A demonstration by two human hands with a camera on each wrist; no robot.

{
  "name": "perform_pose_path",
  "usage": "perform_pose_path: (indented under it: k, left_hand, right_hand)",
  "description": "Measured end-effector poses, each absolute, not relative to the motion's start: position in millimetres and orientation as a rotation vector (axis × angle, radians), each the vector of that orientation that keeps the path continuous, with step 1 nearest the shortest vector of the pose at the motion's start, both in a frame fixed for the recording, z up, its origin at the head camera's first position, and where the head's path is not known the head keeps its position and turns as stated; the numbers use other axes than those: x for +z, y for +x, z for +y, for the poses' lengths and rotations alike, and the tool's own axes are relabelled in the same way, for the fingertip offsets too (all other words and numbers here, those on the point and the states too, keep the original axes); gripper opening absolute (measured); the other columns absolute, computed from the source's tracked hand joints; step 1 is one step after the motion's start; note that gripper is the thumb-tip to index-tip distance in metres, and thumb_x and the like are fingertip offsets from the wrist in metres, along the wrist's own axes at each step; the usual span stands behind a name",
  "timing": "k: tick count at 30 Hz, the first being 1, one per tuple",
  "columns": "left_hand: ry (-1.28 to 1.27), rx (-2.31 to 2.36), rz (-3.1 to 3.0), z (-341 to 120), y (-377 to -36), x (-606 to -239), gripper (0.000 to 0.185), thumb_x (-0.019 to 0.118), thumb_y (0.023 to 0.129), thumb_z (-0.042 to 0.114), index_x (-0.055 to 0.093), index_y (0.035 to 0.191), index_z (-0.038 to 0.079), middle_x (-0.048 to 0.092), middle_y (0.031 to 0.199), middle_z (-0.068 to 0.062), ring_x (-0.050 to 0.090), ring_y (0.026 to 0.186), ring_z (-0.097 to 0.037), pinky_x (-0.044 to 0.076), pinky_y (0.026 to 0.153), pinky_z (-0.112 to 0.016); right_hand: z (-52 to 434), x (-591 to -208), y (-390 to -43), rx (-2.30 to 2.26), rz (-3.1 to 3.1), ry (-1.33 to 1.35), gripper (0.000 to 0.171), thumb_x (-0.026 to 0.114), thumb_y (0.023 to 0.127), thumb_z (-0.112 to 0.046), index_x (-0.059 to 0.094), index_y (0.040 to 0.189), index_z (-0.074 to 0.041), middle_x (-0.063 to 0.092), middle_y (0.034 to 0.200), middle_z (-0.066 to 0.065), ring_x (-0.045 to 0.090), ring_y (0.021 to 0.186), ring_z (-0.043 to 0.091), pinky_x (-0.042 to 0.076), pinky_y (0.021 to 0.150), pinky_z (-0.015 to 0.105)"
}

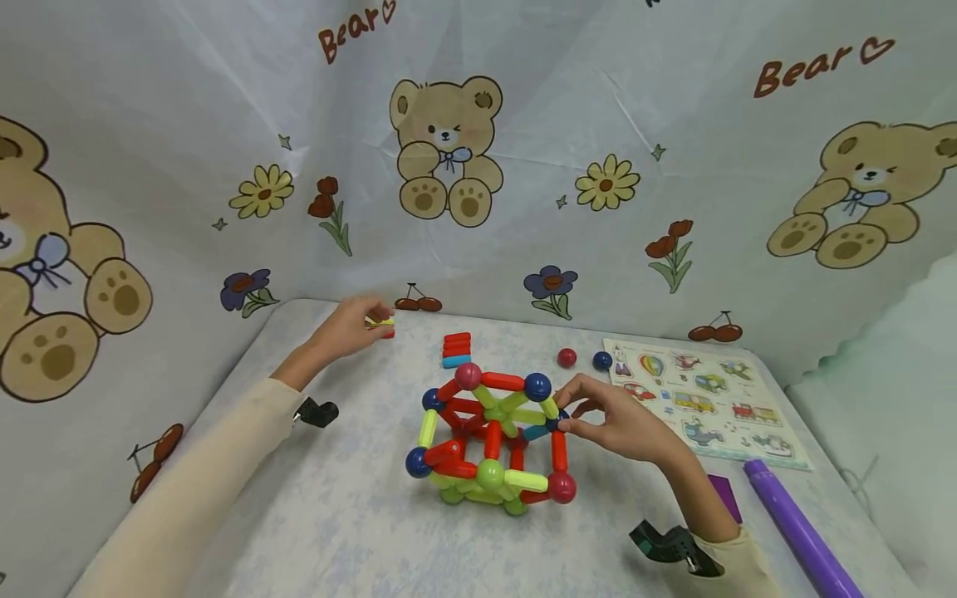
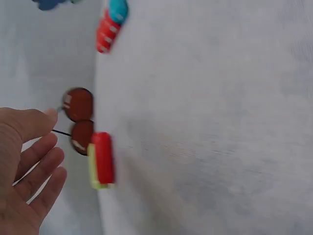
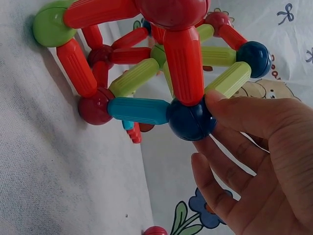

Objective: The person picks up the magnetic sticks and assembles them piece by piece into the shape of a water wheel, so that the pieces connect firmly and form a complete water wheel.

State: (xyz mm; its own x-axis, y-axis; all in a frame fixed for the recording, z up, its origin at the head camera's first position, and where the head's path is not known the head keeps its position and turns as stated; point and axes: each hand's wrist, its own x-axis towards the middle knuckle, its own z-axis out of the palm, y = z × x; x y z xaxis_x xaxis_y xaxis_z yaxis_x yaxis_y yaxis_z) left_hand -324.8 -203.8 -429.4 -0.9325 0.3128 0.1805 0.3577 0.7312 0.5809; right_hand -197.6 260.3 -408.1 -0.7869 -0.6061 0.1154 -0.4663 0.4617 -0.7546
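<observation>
A frame of magnetic rods and balls (image 1: pixel 490 473) stands mid-table, in red, yellow-green and blue. My right hand (image 1: pixel 624 419) is at its right side, where thumb and fingers pinch a dark blue ball (image 3: pixel 188 120). A red rod, a teal rod (image 3: pixel 138 110) and a yellow-green rod meet at that ball. Toward the far left, my left hand (image 1: pixel 355 325) reaches over the table's back edge area, with nothing in its grasp. Close by lie a red rod (image 2: pixel 103 159) and a yellow-green rod (image 2: pixel 93 169), side by side; in the left wrist view the loosely bent fingers are apart from them.
Several red rods and a blue one (image 1: pixel 457 362) lie behind the frame. A red ball (image 1: pixel 566 358) and a blue ball (image 1: pixel 602 360) rest farther right. A picture board (image 1: pixel 718 399), a purple tube (image 1: pixel 800 527) and a purple piece (image 1: pixel 723 496) occupy the right side.
</observation>
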Motion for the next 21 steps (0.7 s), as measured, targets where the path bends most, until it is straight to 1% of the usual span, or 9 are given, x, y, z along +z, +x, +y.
perform_pose_path:
  k: [4, 8, 11, 16, 21]
  left_hand:
    - [-0.521, -0.881, -2.970, -209, -338, -452, 0.031, 0.075, 0.101, 0.007, 0.070, 0.130, -0.002, 0.073, 0.128, -0.020, 0.067, 0.122, -0.038, 0.054, 0.106, -0.054]
    - [-0.479, -0.731, -2.999, -210, -339, -463, 0.033, 0.075, 0.100, 0.005, 0.070, 0.132, -0.002, 0.071, 0.130, -0.021, 0.064, 0.124, -0.039, 0.051, 0.109, -0.056]
    - [-0.472, -0.640, -2.995, -209, -335, -465, 0.035, 0.077, 0.099, 0.004, 0.071, 0.133, -0.003, 0.070, 0.127, -0.022, 0.062, 0.120, -0.039, 0.052, 0.106, -0.056]
    - [-0.524, -0.528, -2.983, -209, -327, -471, 0.028, 0.077, 0.099, 0.003, 0.077, 0.126, -0.003, 0.067, 0.116, -0.019, 0.060, 0.110, -0.035, 0.056, 0.096, -0.050]
    - [-0.586, -0.645, -2.911, -207, -315, -470, 0.020, 0.076, 0.100, 0.005, 0.078, 0.120, 0.001, 0.067, 0.115, -0.015, 0.062, 0.107, -0.032, 0.055, 0.094, -0.050]
  right_hand:
    - [261, -407, -197, -1.232, 2.536, -0.948, 0.028, 0.082, 0.097, -0.012, 0.066, 0.118, -0.017, 0.070, 0.117, -0.003, 0.069, 0.114, 0.016, 0.061, 0.097, 0.032]
    - [260, -407, -196, -1.236, 2.534, -0.970, 0.028, 0.082, 0.097, -0.011, 0.065, 0.118, -0.017, 0.070, 0.116, -0.004, 0.069, 0.114, 0.015, 0.061, 0.097, 0.035]
    - [259, -407, -196, -1.238, 2.535, -0.983, 0.029, 0.082, 0.096, -0.009, 0.065, 0.118, -0.017, 0.070, 0.116, -0.004, 0.069, 0.113, 0.014, 0.061, 0.097, 0.035]
    - [259, -407, -196, -1.243, 2.532, -0.975, 0.028, 0.082, 0.096, -0.009, 0.066, 0.118, -0.017, 0.069, 0.116, -0.004, 0.069, 0.113, 0.014, 0.061, 0.097, 0.031]
    - [260, -408, -197, -1.246, 2.531, -0.961, 0.028, 0.082, 0.096, -0.009, 0.065, 0.117, -0.017, 0.069, 0.115, -0.003, 0.069, 0.112, 0.015, 0.060, 0.097, 0.029]
